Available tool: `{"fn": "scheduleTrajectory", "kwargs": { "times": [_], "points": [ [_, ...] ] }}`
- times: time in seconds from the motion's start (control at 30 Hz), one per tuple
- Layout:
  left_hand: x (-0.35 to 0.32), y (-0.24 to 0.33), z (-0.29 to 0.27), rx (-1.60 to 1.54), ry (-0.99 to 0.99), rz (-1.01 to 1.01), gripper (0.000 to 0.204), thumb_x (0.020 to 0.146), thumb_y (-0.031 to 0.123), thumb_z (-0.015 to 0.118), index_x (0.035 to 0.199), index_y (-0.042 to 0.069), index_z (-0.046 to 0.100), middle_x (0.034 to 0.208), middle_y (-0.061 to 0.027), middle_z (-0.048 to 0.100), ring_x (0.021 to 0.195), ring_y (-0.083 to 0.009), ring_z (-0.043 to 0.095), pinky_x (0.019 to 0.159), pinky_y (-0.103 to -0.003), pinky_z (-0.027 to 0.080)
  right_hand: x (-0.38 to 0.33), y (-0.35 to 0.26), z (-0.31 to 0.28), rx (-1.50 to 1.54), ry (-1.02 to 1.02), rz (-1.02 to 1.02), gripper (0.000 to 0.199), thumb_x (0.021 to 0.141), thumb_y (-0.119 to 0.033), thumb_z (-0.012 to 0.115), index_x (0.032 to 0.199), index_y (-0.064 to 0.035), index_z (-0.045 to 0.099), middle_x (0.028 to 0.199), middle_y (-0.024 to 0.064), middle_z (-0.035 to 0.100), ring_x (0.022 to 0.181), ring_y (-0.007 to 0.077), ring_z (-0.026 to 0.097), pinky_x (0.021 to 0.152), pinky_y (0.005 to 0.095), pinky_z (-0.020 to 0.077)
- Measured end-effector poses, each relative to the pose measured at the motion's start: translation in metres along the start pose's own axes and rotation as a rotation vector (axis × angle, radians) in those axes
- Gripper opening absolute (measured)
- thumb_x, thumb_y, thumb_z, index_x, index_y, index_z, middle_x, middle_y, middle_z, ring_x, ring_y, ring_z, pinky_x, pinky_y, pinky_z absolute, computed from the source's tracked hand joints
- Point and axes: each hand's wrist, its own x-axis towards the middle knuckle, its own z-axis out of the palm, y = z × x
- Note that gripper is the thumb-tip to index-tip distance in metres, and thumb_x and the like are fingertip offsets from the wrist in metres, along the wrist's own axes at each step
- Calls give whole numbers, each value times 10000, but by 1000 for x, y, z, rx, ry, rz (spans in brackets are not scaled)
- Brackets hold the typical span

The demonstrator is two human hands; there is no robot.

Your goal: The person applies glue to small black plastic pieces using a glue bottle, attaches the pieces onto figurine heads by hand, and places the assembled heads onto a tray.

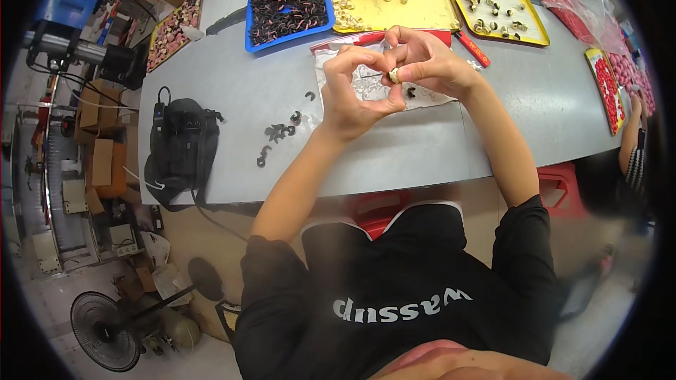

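A small cream piece [394, 75] is raised between two hands above the worktop [422, 142].
The piece is pale and rounded, with a darker area showing at its edge; it is too small to make out more. It sits over a white sheet [373, 89], near a dark curved piece [412, 91] lying there. The right hand [438, 67] has its grip closed on the cream piece, thumb and finger pinching it. The left hand [345, 90] faces it, thumb and forefinger bowed apart in a loop, fingertips close to the piece; whether this second grip also holds it cannot be told.
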Motion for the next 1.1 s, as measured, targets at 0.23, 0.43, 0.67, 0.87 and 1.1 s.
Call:
{"fn": "scheduleTrajectory", "kwargs": {
  "times": [0.23, 0.43, 0.67, 0.87, 1.1],
  "points": [
    [2, 3, 0, -65, -14, -127, 655, 601, -79, 755, 1068, 55, 315, 926, -101, 519, 811, -168, 575, 809, -312, 486, 0, -2, 1, 5, 5, -6, 417, 790, -54, 711, 1094, -35, 426, 972, 103, 631, 977, 214, 632, 901, 351, 459],
    [2, -1, -3, -135, 60, -264, 662, 605, -88, 725, 1128, 42, 341, 909, -78, 527, 825, -153, 559, 838, -287, 471, 6, 3, 14, -511, 320, -349, 248, 871, -136, 657, 1049, -6, 544, 955, 75, 651, 909, 155, 636, 845, 304, 489],
    [3, -2, 3, 48, -24, -169, 705, 568, 0, 735, 1246, 7, 542, 807, -60, 590, 729, -149, 581, 702, -272, 510, 8, -1, 33, -1249, 567, -1060, 182, 742, 53, 681, 908, -21, 678, 866, 76, 661, 760, 170, 663, 660, 267, 547],
    [4, -1, 1, 74, -42, -141, 694, 552, -7, 728, 1228, 0, 570, 806, -59, 591, 723, -153, 578, 691, -270, 509, 9, -2, 25, -1317, 588, -1097, 198, 722, 45, 699, 898, -44, 686, 836, 61, 659, 712, 172, 659, 614, 259, 541],
    [3, -1, 1, 49, -58, -145, 690, 550, -15, 721, 1224, -3, 574, 792, -59, 587, 712, -157, 568, 684, -273, 503, 7, -3, 18, -1418, 542, -1104, 206, 680, 24, 710, 874, -32, 665, 809, 55, 632, 687, 187, 629, 582, 283, 521]
  ]
}}
